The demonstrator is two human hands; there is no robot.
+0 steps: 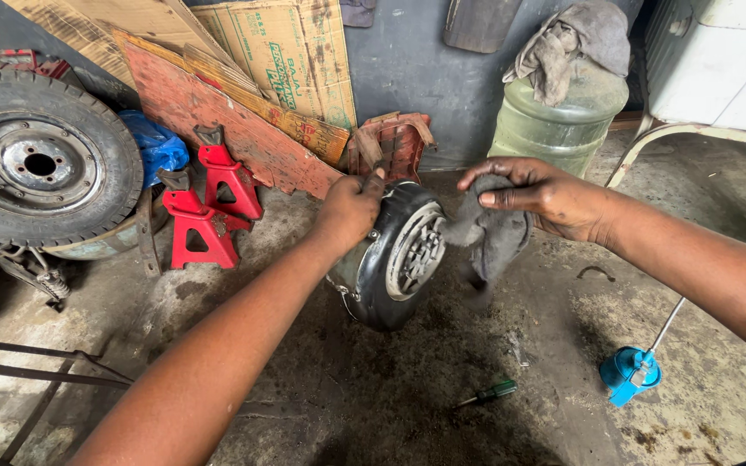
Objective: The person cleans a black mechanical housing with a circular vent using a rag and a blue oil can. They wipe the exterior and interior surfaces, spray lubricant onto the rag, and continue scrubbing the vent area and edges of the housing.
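At the far left of the frame a spare wheel (pixel 41 160) with a grey steel rim leans over the concrete floor (pixel 373 388), and just right of it two red jack stands (pixel 209 207) stand close together in front of a blue plastic bag (pixel 155 145) and a slanted red board (pixel 218 116). Near the middle, the left hand (pixel 349 210) is closed around the upper edge of a round black engine cover (pixel 390 259), holding it tilted off the floor with its pale finned fan face turned to the right. Directly right of the cover, the right hand (pixel 546 194) pinches a dark grey rag (pixel 494 237) between thumb and curled fingers; the rag hangs down just beside the cover's face, and whether it touches is unclear. Behind the hand, in the upper right, a green water jug (pixel 559 125) carries a crumpled cloth (pixel 572 43). Low in the frame a green-handled screwdriver (pixel 489 394) lies on the floor, and further right sits a blue oil can (pixel 630 373).
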